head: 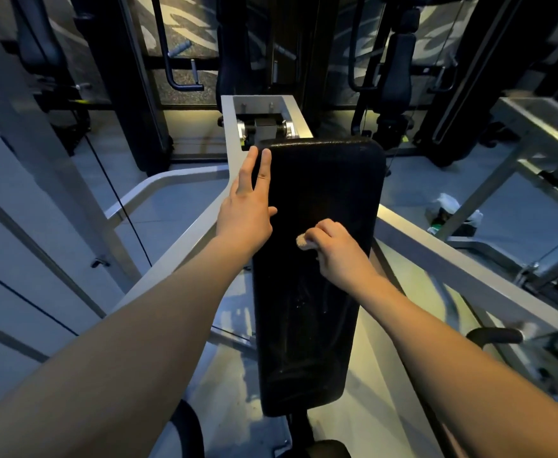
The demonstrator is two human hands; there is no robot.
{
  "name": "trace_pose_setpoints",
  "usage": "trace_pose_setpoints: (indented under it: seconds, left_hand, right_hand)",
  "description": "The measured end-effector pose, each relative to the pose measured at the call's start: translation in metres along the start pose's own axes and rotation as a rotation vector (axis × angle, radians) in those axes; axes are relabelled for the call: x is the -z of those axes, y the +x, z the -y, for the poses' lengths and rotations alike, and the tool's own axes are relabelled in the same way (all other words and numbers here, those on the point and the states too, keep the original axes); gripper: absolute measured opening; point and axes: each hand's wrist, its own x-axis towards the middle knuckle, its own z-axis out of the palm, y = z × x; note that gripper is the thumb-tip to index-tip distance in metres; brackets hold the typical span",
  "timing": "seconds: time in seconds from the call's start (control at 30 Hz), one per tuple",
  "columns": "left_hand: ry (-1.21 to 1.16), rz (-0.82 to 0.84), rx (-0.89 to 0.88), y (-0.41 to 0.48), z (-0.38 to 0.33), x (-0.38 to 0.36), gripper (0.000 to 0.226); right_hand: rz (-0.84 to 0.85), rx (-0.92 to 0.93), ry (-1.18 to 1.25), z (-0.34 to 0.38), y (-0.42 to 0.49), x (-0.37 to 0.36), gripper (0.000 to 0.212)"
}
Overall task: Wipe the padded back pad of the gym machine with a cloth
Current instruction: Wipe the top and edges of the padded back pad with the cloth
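Note:
The long black padded back pad (323, 180) runs down the middle of the view, with faint streaks on its lower half. My right hand (335, 247) is closed around a small beige cloth (302, 242) and presses it against the pad's middle. My left hand (247, 206) lies flat along the pad's upper left edge, fingers stretched and apart, holding nothing.
Grey metal frame arms (462, 276) of the machine flank the pad on both sides, with a bracket (261, 120) at the top. Other dark gym machines (399, 74) stand behind. A white plastic bag (449, 206) lies on the floor at right.

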Motion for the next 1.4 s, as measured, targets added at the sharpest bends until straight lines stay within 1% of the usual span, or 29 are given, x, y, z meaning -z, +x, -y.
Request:
trace_pose_setpoints:
  seconds: [0.07, 0.17, 0.23, 0.27, 0.37, 0.47, 0.57, 0.63, 0.67, 0.7, 0.8, 0.83, 0.9, 0.97, 1.03, 1.07, 1.17, 1.23, 1.27, 1.3, 1.33, 1.4]
  left_hand:
    - [0.007, 0.002, 0.009, 0.0, -0.001, 0.0, 0.11]
    - [0.018, 0.006, 0.013, 0.001, 0.001, 0.0, 0.111]
    - [0.036, -0.008, 0.01, 0.001, 0.001, -0.001, 0.111]
    - [0.044, -0.011, 0.009, 0.001, 0.002, -0.001, 0.111]
    - [0.048, -0.023, 0.009, 0.002, 0.003, -0.005, 0.111]
    - [0.04, -0.033, 0.023, 0.002, 0.001, -0.009, 0.113]
    - [0.037, -0.037, 0.034, 0.001, -0.002, -0.009, 0.113]
    - [0.046, -0.036, 0.036, 0.002, -0.002, -0.008, 0.113]
    - [0.046, -0.031, 0.035, 0.002, -0.002, -0.007, 0.113]
    - [0.047, -0.025, 0.032, 0.002, -0.002, -0.006, 0.112]
    - [0.044, -0.004, 0.035, 0.002, -0.002, -0.005, 0.112]
    - [0.04, 0.001, 0.037, 0.002, -0.002, -0.005, 0.112]
    - [0.037, 0.001, 0.038, 0.002, -0.003, -0.005, 0.113]
    - [0.036, 0.003, 0.041, 0.003, -0.003, -0.007, 0.114]
    - [0.038, -0.008, 0.041, 0.003, -0.002, -0.008, 0.114]
    - [0.038, -0.013, 0.042, 0.003, -0.002, -0.009, 0.115]
    - [0.036, -0.013, 0.048, 0.002, -0.005, -0.01, 0.119]
    - [0.046, -0.015, 0.05, 0.002, -0.006, -0.01, 0.12]
    - [0.051, -0.014, 0.051, 0.002, -0.006, -0.009, 0.12]
    - [0.052, -0.014, 0.049, 0.003, -0.006, -0.009, 0.12]
    - [0.052, -0.013, 0.046, 0.003, -0.006, -0.008, 0.12]
    - [0.052, -0.003, 0.041, 0.003, -0.005, -0.008, 0.118]
  right_hand:
    - [-0.096, 0.013, -0.002, -0.001, 0.024, 0.024, 0.03]
    - [-0.315, -0.003, -0.026, -0.012, 0.08, 0.062, 0.025]
    - [-0.377, -0.03, -0.05, -0.017, 0.102, 0.068, 0.021]
    - [-0.39, -0.053, -0.059, -0.017, 0.103, 0.064, 0.024]
    - [-0.388, -0.074, -0.063, -0.012, 0.076, 0.038, 0.036]
    - [-0.319, -0.073, -0.065, -0.015, 0.035, 0.007, 0.031]
    - [-0.151, -0.126, -0.047, -0.013, 0.004, -0.01, 0.031]
    - [-0.06, -0.116, -0.062, -0.009, 0.0, -0.002, 0.033]
    - [-0.059, -0.107, -0.074, -0.009, 0.006, 0.008, 0.033]
    - [-0.097, -0.099, -0.082, -0.01, 0.016, 0.02, 0.034]
    - [-0.326, -0.1, -0.093, -0.021, 0.066, 0.06, 0.033]
    - [-0.373, -0.109, -0.094, -0.025, 0.082, 0.07, 0.033]
    - [-0.406, -0.133, -0.083, -0.029, 0.099, 0.073, 0.035]
    - [-0.435, -0.167, -0.065, -0.028, 0.095, 0.06, 0.037]
    - [-0.421, -0.166, -0.048, -0.025, 0.073, 0.039, 0.038]
    - [-0.388, -0.159, -0.046, -0.025, 0.059, 0.028, 0.038]
    - [-0.205, -0.175, -0.049, -0.022, 0.017, 0.001, 0.043]
    - [-0.085, -0.181, -0.038, -0.023, 0.005, 0.001, 0.044]
    - [-0.062, -0.157, -0.036, -0.024, 0.008, 0.008, 0.041]
    - [-0.077, -0.132, -0.032, -0.026, 0.016, 0.018, 0.039]
    - [-0.132, -0.112, -0.027, -0.027, 0.029, 0.03, 0.038]
    - [-0.301, -0.106, -0.028, -0.03, 0.063, 0.053, 0.037]
